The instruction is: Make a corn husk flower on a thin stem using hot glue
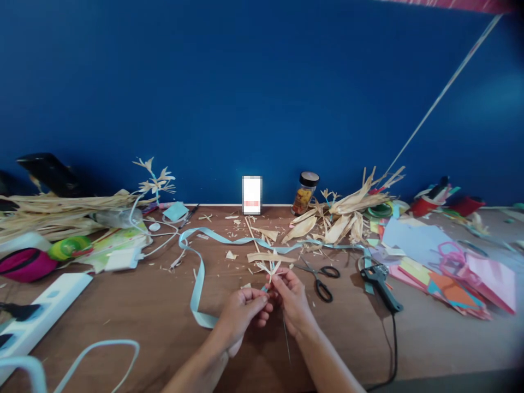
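Note:
Near the front middle of the brown table, my right hand (292,300) pinches a small flower of pale dried husk strips (271,267), its petals spread above the fingertips. A thin wire stem (286,341) slants down below that hand. My left hand (245,314) is closed right beside it, thumb and finger pressed on the end of a light blue ribbon (198,292), a bit of blue showing at the fingertips. From behind the left hand the ribbon loops left and runs back across the table. Black-handled scissors (324,289) lie open just right of my right hand.
A glue gun (380,286) with its cord lies at right, near coloured paper (417,240). Husks (347,218) and a lidded jar (305,194) are behind. Left are a power strip (49,311), a white charger (123,258) and a finished husk flower stem (154,180). Scraps litter the middle.

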The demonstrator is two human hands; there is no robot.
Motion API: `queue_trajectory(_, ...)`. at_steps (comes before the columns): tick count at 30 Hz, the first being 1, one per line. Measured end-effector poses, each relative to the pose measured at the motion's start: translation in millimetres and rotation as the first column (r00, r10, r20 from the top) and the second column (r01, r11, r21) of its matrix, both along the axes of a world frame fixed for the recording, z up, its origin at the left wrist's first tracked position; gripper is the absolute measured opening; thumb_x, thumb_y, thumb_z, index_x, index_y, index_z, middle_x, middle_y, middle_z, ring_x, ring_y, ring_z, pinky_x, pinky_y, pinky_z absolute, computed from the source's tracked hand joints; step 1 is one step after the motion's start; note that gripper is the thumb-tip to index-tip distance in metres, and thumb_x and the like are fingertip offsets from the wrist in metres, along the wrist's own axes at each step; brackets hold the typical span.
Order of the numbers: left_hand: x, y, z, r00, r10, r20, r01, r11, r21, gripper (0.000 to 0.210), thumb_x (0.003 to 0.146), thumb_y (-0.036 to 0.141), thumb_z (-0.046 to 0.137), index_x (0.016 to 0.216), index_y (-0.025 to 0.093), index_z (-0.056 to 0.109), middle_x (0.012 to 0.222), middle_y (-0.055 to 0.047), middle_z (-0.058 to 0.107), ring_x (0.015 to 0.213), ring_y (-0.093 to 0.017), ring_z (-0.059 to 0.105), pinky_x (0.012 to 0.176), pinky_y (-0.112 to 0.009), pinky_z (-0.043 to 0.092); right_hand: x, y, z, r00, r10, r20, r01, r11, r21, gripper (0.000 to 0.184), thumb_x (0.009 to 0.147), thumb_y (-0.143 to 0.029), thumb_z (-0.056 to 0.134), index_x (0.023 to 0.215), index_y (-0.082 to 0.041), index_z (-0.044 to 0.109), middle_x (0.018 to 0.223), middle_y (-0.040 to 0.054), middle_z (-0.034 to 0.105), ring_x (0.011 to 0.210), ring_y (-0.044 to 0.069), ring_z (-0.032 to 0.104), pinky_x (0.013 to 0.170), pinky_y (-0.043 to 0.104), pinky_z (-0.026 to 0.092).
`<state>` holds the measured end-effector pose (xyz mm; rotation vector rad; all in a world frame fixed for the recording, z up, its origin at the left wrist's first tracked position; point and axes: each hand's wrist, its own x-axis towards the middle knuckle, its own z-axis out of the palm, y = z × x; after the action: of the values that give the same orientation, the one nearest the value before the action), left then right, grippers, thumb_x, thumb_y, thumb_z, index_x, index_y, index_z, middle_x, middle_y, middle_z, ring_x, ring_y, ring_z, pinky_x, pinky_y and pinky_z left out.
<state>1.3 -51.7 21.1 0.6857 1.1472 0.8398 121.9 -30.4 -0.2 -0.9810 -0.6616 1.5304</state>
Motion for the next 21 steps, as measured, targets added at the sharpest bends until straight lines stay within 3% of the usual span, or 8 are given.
queue_trajectory(21, 1.0, 6.8, -5.3, 0.999, -0.008, -0.047, 0.009, 1.000, 0.013, 0.027, 0.066, 0.037, 0.061, 0.072, 0.011, 0.057, 0.055, 0.000, 0.059, 0.043, -0.005, 0.046, 0.042, -0.016, 0.035, 1.4, 4.9, -8.9, 1.000, 0.021, 0.005, -0.021, 1.000, 0.011, 0.018, 0.070, -0.027, 0.063, 0.081, -0.017, 0.052, 0.073, 0.0007, 0.061, 0.060, 0.008, 0.054, 0.053, 0.019, 0.043)
